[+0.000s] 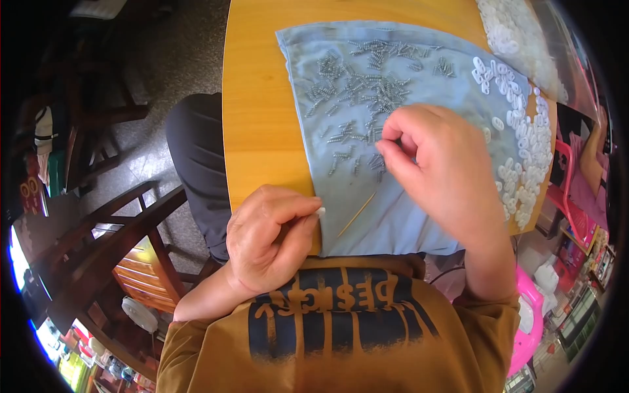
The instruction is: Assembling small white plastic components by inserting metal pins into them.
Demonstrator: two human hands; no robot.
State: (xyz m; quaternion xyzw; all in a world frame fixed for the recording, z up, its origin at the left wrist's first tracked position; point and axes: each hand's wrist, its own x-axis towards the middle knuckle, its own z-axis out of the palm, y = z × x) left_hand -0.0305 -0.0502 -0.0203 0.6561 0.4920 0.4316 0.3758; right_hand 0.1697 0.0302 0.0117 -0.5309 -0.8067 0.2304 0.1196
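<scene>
A light blue cloth [419, 219] lies over the wooden table, with many small metal coil springs [377, 88] scattered on its left and far part. My left hand [272, 232] is at the cloth's near left edge, thumb and forefinger pinching a small white plastic piece [321, 212], mostly hidden by the fingers. Over the near springs, my right hand [439, 167] has its thumb and forefinger pressed together; whatever is between them is too small to make out. Between the hands a thin wooden stick [356, 215] lies slantwise on the cloth.
Small white oval plastic pieces [524, 141] with holes are spread along the cloth's right side. A clear plastic bag [508, 29] of white pieces sits at the far right. Bare wooden tabletop [259, 98] shows at left. Dark wooden chairs [105, 242] and a pink stool [526, 321] stand around.
</scene>
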